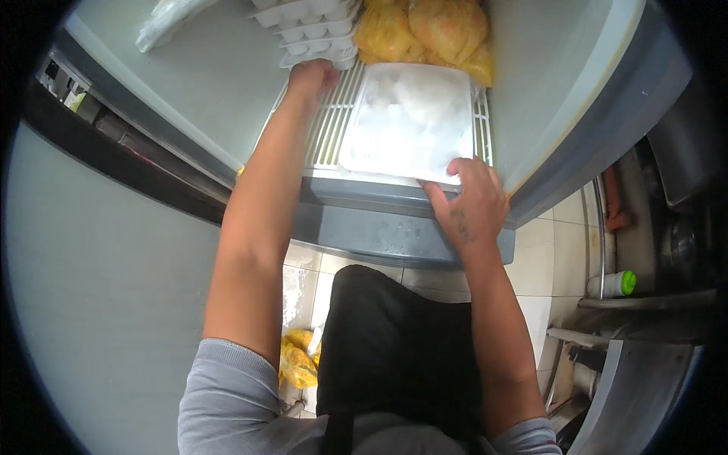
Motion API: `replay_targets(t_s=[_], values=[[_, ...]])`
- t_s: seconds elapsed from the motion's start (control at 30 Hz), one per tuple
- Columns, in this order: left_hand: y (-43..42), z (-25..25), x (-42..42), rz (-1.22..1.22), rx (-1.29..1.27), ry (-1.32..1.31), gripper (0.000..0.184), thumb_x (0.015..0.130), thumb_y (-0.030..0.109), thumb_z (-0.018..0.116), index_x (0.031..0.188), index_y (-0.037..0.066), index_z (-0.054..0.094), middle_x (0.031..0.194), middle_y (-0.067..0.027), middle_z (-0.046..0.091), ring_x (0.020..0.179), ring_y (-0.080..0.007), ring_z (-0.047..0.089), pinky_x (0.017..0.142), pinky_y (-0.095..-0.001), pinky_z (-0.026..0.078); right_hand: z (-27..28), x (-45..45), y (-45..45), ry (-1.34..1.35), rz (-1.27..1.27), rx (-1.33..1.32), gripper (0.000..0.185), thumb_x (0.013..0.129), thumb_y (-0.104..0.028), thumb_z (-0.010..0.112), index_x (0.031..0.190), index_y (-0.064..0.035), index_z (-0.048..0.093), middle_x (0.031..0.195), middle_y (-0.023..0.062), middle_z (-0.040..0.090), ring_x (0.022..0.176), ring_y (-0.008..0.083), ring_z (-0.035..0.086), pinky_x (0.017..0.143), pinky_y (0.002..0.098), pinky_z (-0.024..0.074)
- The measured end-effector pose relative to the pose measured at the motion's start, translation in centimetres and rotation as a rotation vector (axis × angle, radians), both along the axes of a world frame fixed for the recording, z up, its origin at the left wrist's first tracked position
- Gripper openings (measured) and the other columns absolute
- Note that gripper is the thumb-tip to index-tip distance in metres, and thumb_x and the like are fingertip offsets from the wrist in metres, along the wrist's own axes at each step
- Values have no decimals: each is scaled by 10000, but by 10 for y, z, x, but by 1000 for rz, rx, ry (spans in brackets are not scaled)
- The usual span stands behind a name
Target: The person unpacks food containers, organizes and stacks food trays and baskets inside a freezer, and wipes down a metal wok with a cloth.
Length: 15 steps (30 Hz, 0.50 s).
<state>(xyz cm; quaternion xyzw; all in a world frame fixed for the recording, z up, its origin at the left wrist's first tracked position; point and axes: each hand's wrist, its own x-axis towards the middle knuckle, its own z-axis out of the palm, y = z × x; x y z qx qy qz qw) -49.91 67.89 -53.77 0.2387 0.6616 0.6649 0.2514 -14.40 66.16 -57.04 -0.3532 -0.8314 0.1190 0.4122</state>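
Note:
Inside an open fridge, a white tray [409, 114] with a whitish, frosted content lies on the wire shelf [326, 129]. My right hand [470, 197] pinches the tray's near right corner, thumb below and fingers on the rim. Farther in, my left hand [313, 77] is at the near edge of the stacked white trays with round hollows [315, 34]; its fingers are curled and partly hidden, so its hold is unclear. Yellow bags [425, 30] sit behind the white tray.
A clear plastic bag [171, 19] is at the upper left. The fridge's grey front edge [371, 227] crosses below the shelf. On the tiled floor lies a yellow bag [298, 360]. A green-capped container [614, 283] and metal racks stand at the right.

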Motion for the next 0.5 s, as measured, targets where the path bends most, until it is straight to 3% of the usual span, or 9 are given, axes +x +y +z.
replay_targets(t_s=[0.1,0.2,0.3,0.4,0.5], values=[[19,13,-2,79,17,-148,303,885,114,500,1159,-12,482,1022,-199,574,850,-285,592,838,-396,525,-2,0,3,22,28,31,327,635,-219,802,832,-120,561,827,46,585,823,283,576,656,404,442],[39,6,-12,98,223,-248,295,869,112,504,1132,-21,483,1060,-208,538,902,-316,560,842,-437,513,-1,-5,1,-2,-10,43,327,630,-215,800,831,-119,561,811,47,574,809,283,572,649,404,442],[52,8,-11,111,333,-301,336,853,116,510,1146,-39,452,1181,-241,448,991,-352,511,845,-475,497,-2,-6,2,36,14,28,324,623,-204,797,826,-119,558,805,45,564,805,281,570,645,401,441],[45,13,-3,322,93,136,600,816,151,557,1309,-105,330,1337,-254,397,1173,-421,438,992,-496,379,1,-4,2,-8,8,1,323,618,-195,793,821,-119,554,799,45,556,799,279,567,640,395,439],[21,46,35,733,284,1006,792,819,224,598,1389,-129,176,1465,-276,230,1347,-456,221,1089,-521,242,1,-7,0,16,-17,20,321,617,-192,792,823,-121,556,800,42,557,796,274,566,643,391,439]])
